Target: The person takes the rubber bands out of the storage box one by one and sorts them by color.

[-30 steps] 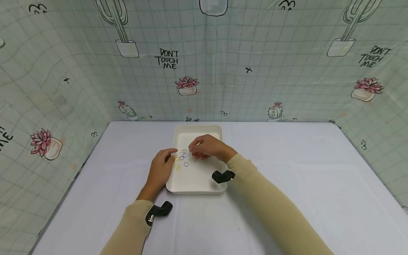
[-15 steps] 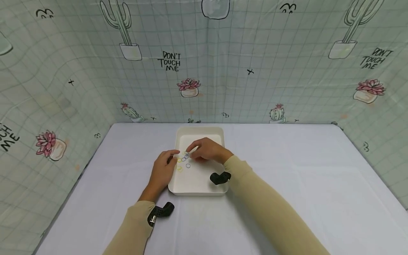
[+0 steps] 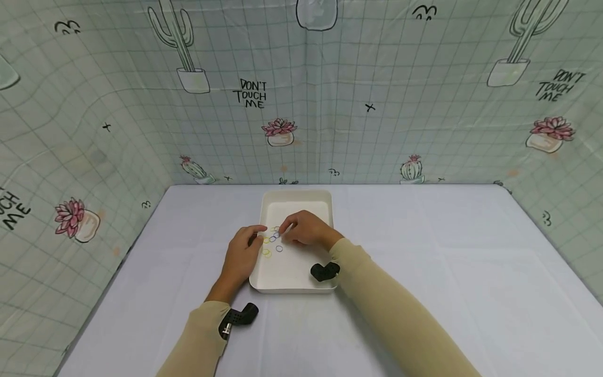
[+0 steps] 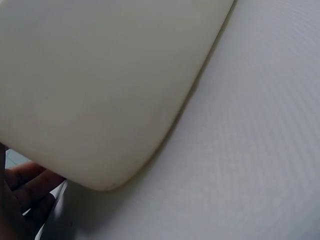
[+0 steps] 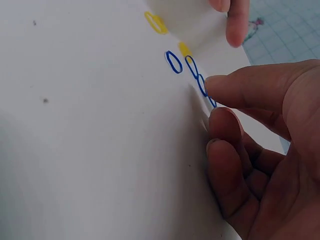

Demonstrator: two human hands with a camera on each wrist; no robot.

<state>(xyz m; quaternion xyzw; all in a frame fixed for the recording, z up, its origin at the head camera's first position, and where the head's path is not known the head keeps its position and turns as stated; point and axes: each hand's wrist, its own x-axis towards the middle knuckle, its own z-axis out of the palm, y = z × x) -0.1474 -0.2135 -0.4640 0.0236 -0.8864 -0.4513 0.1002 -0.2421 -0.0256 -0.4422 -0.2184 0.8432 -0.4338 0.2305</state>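
Thin blue rings (image 5: 173,62) and yellow rings (image 5: 156,23), like small rubber bands, lie in the left half of a white rectangular tray (image 3: 294,272). My right hand (image 3: 306,228) is low over the tray, just right of the rings. In the right wrist view its fingers are bent, with one fingertip against the row of blue rings and a gap to the other fingertips. No ring is visibly pinched. My left hand (image 3: 241,252) rests at the tray's left rim, its thumb and forefinger reaching over the edge. Other left fingers (image 4: 35,187) show loosely beside the tray's outer wall.
The tray stands on a white cloth-covered table (image 3: 424,262). Behind and at the sides hangs a grid-patterned curtain (image 3: 348,141) with cactus drawings. A black wrist device (image 3: 325,272) is on the right wrist, another on the left.
My right hand has come down from above the tray to the rings, then shifted very slightly right. My left hand stays at the rim, and the head view has tilted a little.
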